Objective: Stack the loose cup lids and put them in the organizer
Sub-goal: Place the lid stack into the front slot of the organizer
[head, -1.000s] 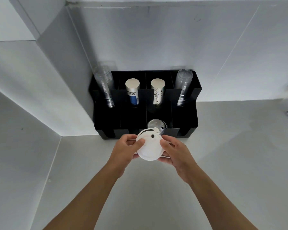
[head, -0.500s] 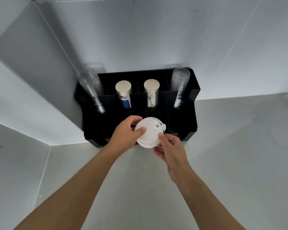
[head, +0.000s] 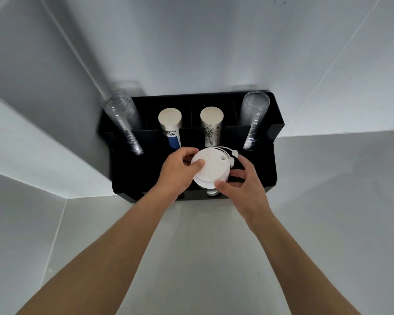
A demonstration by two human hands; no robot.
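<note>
1. Your fingers (head: 197, 165) on the left hand (head: 176, 172) were curled around the stack of white lids (head: 210, 169), thumb pressed on the top face at its 9 o'clock edge, the other fingertips wrapped behind the rim.
2. Your right hand (head: 243, 187) was half open, thumb touching the lower rim of the stack at about 5 o'clock and the remaining fingers spread loosely at 3 o'clock, steadying more than gripping.
3. A second earlier you had held the stack in front of the organizer (head: 268, 160), over the worktop (head: 203, 258); since then you had carried it toward 12 o'clock, so it hovered over the organizer's front row of compartments, right of centre.
4. Below the stack, at 6 o'clock, the edge of another lid (head: 212, 192) already in a front slot peeked out, so that slot looked like the target.
5. Little sip-hole plugs (head: 233, 154) on thin tethers stuck out at the stack's 2 o'clock side; these could catch on a divider.
6. Behind, at 12 o'clock, two paper cup stacks (head: 170, 123) stood between the two clear plastic cup stacks (head: 254, 123) at the outer ends.
7. Stacking therefore looked finished, and lowering the lids into the slot seemed the remaining step; whether the stack had touched the organizer yet could not be told.
</note>
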